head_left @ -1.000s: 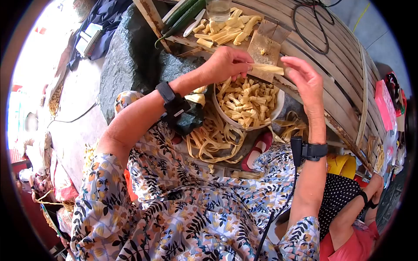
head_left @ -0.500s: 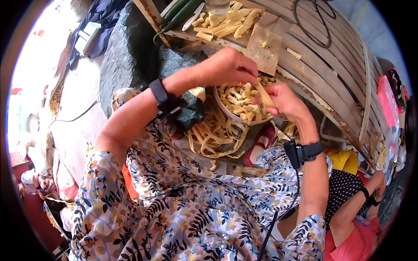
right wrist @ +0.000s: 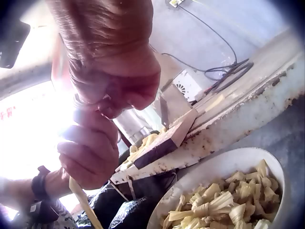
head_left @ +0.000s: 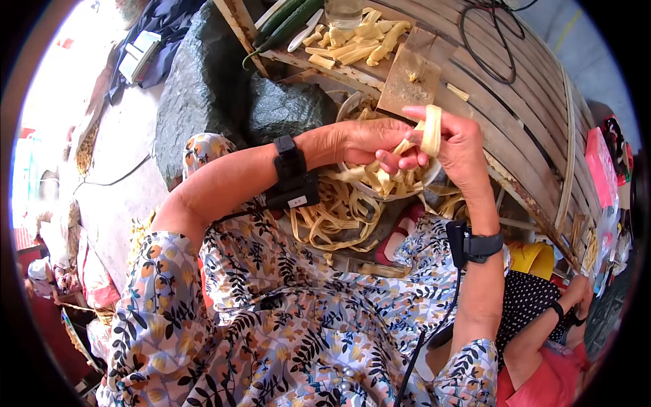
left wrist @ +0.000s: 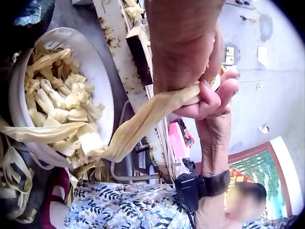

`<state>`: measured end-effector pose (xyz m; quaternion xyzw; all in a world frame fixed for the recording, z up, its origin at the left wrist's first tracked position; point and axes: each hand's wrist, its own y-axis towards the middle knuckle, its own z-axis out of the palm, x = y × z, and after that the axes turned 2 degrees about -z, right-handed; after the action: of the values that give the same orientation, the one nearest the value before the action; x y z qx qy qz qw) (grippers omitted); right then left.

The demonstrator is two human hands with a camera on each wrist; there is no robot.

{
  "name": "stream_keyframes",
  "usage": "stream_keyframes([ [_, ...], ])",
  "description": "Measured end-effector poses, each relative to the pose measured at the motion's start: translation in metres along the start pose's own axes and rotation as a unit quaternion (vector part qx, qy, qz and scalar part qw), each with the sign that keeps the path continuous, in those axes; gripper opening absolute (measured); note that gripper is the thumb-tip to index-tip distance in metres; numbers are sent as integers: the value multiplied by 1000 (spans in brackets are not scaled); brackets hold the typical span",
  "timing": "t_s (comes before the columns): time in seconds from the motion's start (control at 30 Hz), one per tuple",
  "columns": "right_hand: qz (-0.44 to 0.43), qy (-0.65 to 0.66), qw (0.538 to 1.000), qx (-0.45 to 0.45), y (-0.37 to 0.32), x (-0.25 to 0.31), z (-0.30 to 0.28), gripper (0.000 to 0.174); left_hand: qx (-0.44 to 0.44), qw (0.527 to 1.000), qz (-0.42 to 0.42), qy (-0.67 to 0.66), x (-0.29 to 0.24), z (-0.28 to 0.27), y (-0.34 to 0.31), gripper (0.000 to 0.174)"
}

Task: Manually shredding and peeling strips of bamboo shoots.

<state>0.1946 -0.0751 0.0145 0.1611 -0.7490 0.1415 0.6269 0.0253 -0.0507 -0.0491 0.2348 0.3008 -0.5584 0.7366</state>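
Note:
Above a white bowl, both hands work one long, flat, pale yellow strip. It loops over the fingers of my right hand, which pinches it. My left hand grips the strip close beside, its fingers meeting the right ones. In the left wrist view the strip's tail hangs from the hands and droops across the bowl's rim. Folded, knotted yellow pieces fill much of the bowl. From the right wrist view, the hands cover most of the strip, and only a narrow end shows below.
A slatted bench with a rusty edge bears a small wooden board, a pile of yellow pieces, green cucumbers and a coiled black cable. Loose strips lie under the bowl. Another person's arm shows at right.
The right hand, spread beside the strip a second ago, has come in and now has the strip looped over its fingers. The left hand has moved lower, against the right.

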Motion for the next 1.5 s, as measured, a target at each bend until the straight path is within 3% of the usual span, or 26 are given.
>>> stream_keyframes([
  [0.03,17,-23,1000,4,-1,2,1,38,23,1000,9,-6,7,-3,4,59],
  [0.1,50,-70,996,14,-1,4,3,37,-18,999,23,-46,13,-3,7,49],
  [0.2,-104,-95,989,-50,4,-10,7,31,-99,993,43,-48,7,-5,4,34],
  [0.23,-155,-102,980,-77,7,-16,7,30,-179,982,65,-10,5,-3,6,29],
  [0.27,-201,-199,947,-153,11,-25,7,28,-257,962,87,28,2,0,8,25],
  [0.33,-175,-258,924,-222,12,-30,9,26,-372,912,129,114,-7,4,9,21],
  [0.37,-162,-286,909,-255,12,-30,11,25,-389,896,132,169,-10,8,7,21],
  [0.43,-31,-182,960,-213,15,-26,10,18,-420,853,139,277,-15,16,3,22],
  [0.5,77,-45,984,-154,19,-28,4,17,-397,860,153,281,-15,14,0,25],
  [0.6,64,-39,990,-119,19,-32,4,15,-404,862,137,274,-14,16,0,26],
  [0.67,53,-100,987,-112,19,-39,3,12,-417,835,94,345,-14,20,0,28],
  [0.77,2,-221,968,-114,16,-46,3,9,-425,759,118,479,-8,26,4,31],
  [0.8,-27,-241,962,-122,14,-46,7,10,-417,757,131,485,-7,23,4,28],
  [0.87,-128,-243,951,-139,13,-43,14,10,-436,776,131,437,-5,19,4,25],
  [0.93,-178,-152,956,-177,13,-40,12,10,-463,796,134,365,-7,18,7,20],
  [0.97,-202,-106,954,-196,13,-37,11,10,-451,836,135,282,-7,17,7,21],
  [1.03,-166,1,959,-232,13,-29,-8,11,-416,893,134,107,-9,20,8,22],
  [1.1,-94,143,940,-295,15,-26,-21,9,-384,907,120,124,-13,21,7,23],
  [1.2,-70,182,937,-290,13,-31,-32,13,-348,918,123,148,-15,21,8,23],
  [1.3,33,180,961,-207,10,-24,-31,22,-318,940,82,95,-18,15,-4,23],
  [1.33,55,169,964,-197,9,-24,-28,29,-262,958,73,87,-19,8,-9,25],
  [1.43,106,120,982,-104,9,-24,-12,28,-245,963,53,100,-16,4,-11,26],
  [1.5,66,145,983,-97,11,-28,-2,22,-257,959,55,109,-14,4,-9,25],
])
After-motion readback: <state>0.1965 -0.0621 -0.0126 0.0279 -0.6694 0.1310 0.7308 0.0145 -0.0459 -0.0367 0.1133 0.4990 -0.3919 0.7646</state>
